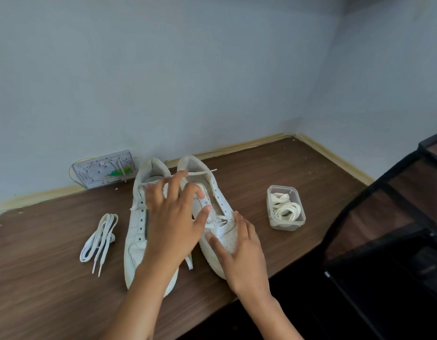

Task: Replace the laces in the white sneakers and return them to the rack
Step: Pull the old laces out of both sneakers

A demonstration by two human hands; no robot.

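Note:
Two white sneakers stand side by side on the brown table, heels toward the wall. The left sneaker has bare eyelets. The right sneaker still carries a lace in its lower eyelets, with loose ends over the heel and by the toe. My left hand hovers over both shoes with fingers spread, the thumb near the right shoe's eyelets. My right hand rests on the right sneaker's toe, fingers straight. A bundled white lace lies left of the shoes.
A clear plastic tub with cream laces sits right of the shoes. A black shoe rack stands at the right edge. A grey wall box with wires sits behind the shoes. The table's front edge runs near my forearms.

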